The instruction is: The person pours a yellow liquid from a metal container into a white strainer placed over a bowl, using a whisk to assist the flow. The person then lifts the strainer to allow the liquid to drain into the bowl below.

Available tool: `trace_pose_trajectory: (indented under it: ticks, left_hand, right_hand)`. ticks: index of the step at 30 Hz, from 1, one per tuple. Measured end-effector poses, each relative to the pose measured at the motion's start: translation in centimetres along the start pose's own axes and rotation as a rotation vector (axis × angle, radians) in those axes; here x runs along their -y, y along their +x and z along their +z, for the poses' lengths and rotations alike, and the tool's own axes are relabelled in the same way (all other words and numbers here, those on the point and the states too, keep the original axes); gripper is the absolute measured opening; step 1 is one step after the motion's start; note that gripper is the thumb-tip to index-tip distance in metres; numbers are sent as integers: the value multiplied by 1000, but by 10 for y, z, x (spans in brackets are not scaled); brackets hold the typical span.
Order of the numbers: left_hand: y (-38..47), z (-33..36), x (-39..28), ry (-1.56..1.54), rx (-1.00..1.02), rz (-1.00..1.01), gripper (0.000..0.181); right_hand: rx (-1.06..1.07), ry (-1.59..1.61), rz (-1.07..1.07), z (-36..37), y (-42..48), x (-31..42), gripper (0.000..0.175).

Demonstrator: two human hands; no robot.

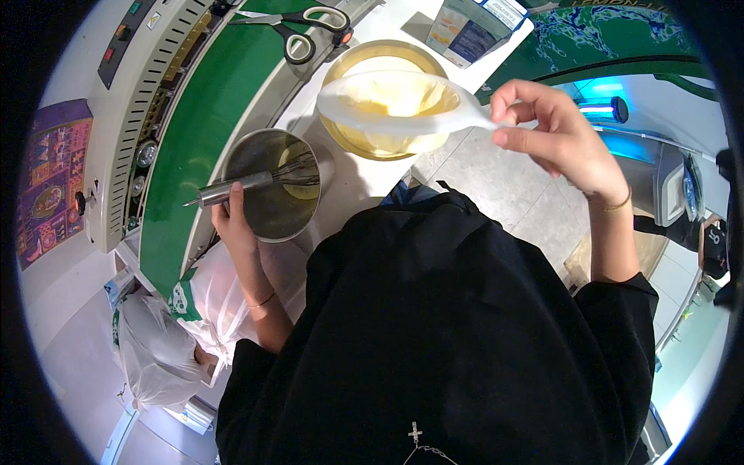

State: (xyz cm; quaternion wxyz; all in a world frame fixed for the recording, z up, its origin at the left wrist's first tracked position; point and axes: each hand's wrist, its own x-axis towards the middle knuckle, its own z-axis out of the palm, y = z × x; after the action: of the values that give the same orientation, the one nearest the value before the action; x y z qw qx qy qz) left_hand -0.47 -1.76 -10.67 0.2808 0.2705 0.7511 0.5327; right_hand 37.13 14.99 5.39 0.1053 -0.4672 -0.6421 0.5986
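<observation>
Between the fingertips and thumb of my right hand (549,131) is the handle end of a white plastic strainer (334,104). It is tilted over a gold-coloured metal bowl (343,142), and pale yellow liquid shows in and behind it. My left hand (233,218) grips the steel handle of a wire whisk (238,187), one finger laid along it, beside the rim of a deep metal container (250,224). The whisk's wires reach down into the container, where some yellowish liquid (299,190) shows. Whether my left fingers also hold the rim is hidden.
Black-handled scissors (299,32) lie on the green belt of a machine (197,128) with switches. A printed carton (471,29) stands on the white counter (349,180) behind the bowl. Tied plastic bags (157,349) sit low at my left. Tiled floor (494,186) shows beyond the counter edge.
</observation>
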Motion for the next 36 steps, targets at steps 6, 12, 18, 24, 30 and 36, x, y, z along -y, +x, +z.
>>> trace_pose_trajectory:
  ticks: [6,12,18,24,30,36]
  left_hand:
    - [4,5,-1,-12,-7,5,28]
    - [4,7,-5,12,-10,37,30]
    - [5,7,-3,16,-4,15,28]
    - [7,6,2,9,7,47,29]
    - [7,7,-2,32,5,76,29]
    - [6,7,-2,32,9,57,29]
  right_hand:
    - [18,-113,-34,-19,13,14,16]
    - [-32,-340,-121,-21,12,26,18]
    - [-58,-636,-332,-9,18,33,23]
    - [-42,-1036,-423,-6,6,53,27]
    - [70,-1069,-431,-4,13,76,27]
    - [152,-1123,-144,12,4,124,33]
